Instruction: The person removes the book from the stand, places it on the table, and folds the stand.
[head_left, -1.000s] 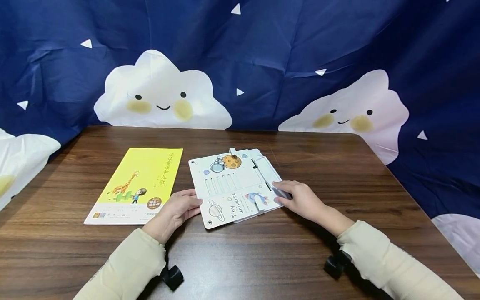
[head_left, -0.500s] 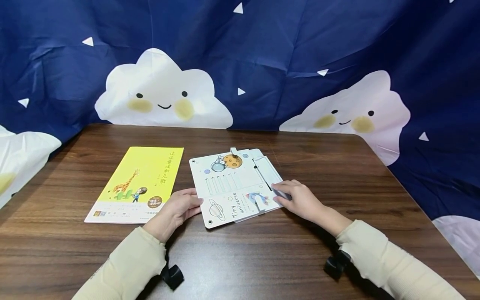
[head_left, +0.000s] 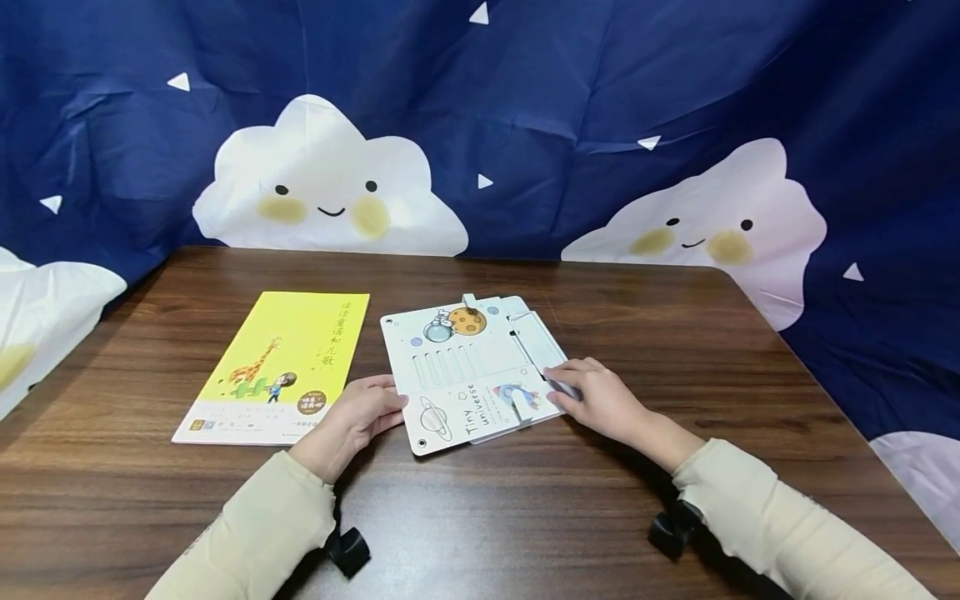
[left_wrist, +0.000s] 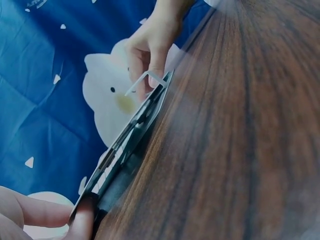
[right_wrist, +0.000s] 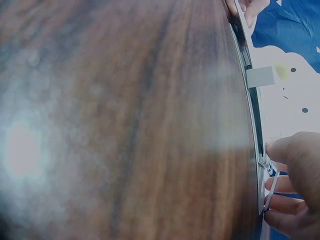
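Observation:
A white folding book stand [head_left: 450, 375] printed with planets, an astronaut and "Tiny universe" lies flat on the table in the head view. My left hand [head_left: 360, 421] pinches its left edge, and the left wrist view shows fingers [left_wrist: 45, 212] on both sides of that thin edge. At the opposite side, my right hand [head_left: 603, 400] holds the hinged white flap [head_left: 538, 337] by its lower end. From the right wrist, the thumb [right_wrist: 282, 150] and fingers appear around a thin white frame. The undersides of the stand and some fingertips are hidden.
A yellow book [head_left: 262, 350] with a giraffe on its cover lies left of the stand, close to my left forearm. Small white clips [head_left: 469, 300] stick up from the stand's edges. Behind the wooden table [head_left: 637, 317] hangs a blue cloth [head_left: 525, 83] with smiling clouds.
Both hands keep their places on the stand. The dark gap beside the right-hand flap looks slightly narrower, and the head view has shifted a little.

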